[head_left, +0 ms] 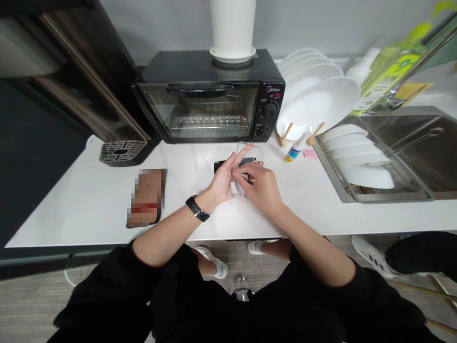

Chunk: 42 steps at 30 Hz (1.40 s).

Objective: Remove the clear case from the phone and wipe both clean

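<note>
My left hand point(224, 178), with a black watch on its wrist, holds a clear phone case point(260, 153) just above the counter. Its index finger stretches along the case towards the toaster oven. My right hand point(262, 183) is closed in a pinch over the case, fingertips against the left palm area. Something whitish shows under the right fingertips; whether it is a wipe or part of the case I cannot tell. Behind my left hand lies a flat black object point(217, 166), mostly hidden. A small spray bottle point(295, 148) with a blue and yellow label stands right of my hands.
A black toaster oven point(210, 66) carries a white pot point(233, 28). Left are a coffee machine point(123, 151) and a phone point(146, 197) with a blurred screen. Right are a pink pad point(310, 154), racked white plates point(317, 102) and a sink point(348, 193) with bowls.
</note>
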Tool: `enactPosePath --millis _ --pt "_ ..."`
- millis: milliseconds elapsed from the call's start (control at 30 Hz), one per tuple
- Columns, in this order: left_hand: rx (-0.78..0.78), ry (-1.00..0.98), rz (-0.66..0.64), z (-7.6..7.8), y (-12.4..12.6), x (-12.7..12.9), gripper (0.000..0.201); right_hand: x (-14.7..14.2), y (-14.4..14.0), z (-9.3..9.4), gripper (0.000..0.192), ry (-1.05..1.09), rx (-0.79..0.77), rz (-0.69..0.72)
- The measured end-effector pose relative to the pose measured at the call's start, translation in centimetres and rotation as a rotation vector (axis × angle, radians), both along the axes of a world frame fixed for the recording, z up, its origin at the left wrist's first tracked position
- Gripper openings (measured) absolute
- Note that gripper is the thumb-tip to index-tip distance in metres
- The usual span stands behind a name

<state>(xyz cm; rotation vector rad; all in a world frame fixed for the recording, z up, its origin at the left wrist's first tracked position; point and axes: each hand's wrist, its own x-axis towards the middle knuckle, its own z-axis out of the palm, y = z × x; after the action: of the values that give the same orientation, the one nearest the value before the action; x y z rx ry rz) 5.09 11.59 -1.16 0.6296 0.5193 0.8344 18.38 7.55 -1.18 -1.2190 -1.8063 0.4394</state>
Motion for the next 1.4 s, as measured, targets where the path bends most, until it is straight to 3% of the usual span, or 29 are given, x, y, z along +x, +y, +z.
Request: enactPosePath --millis 200,433,567,733,900,1000,1200,1400 --pt "0.053 0.008 0.079 -0.5 0.5 -0.2 0.063 1.1 -3.0 -1.6 0.015 -0.129 -0.006 0.178" --pt "0.031 0.07 0.066 0.0 0.2 0.4 0.06 3.2 -2.1 -0.5 0.014 -0.603 0.093 -0.093" --pt "0.012 0.057 0.008 -0.3 0.1 0.4 0.06 3.8 0.3 0.5 0.016 -0.605 0.166 -0.231" --pt "-0.06 0.027 -0.056 -0.6 0.2 0.5 0.058 4.3 3.5 1.3 0.019 -0.398 0.21 -0.304" --pt "-0.174 -0.009 -0.096 -0.1 -0.2 0.9 0.05 2.6 3.7 1.7 0.016 -0.221 0.211 -0.235" --pt "-0.209 -0.04 -0.025 -0.1 -0.3 0.9 0.045 1.3 2.8 1.6 0.014 -0.179 0.158 -0.172" --pt "-0.006 -0.06 0.042 -0.2 0.0 0.1 0.059 -0.2 -0.9 -0.1 0.014 -0.209 0.074 0.027" --pt "0.051 -0.022 0.12 0.2 -0.1 0.1 0.059 1.1 -3.2 -1.6 0.016 -0.329 0.074 0.116"
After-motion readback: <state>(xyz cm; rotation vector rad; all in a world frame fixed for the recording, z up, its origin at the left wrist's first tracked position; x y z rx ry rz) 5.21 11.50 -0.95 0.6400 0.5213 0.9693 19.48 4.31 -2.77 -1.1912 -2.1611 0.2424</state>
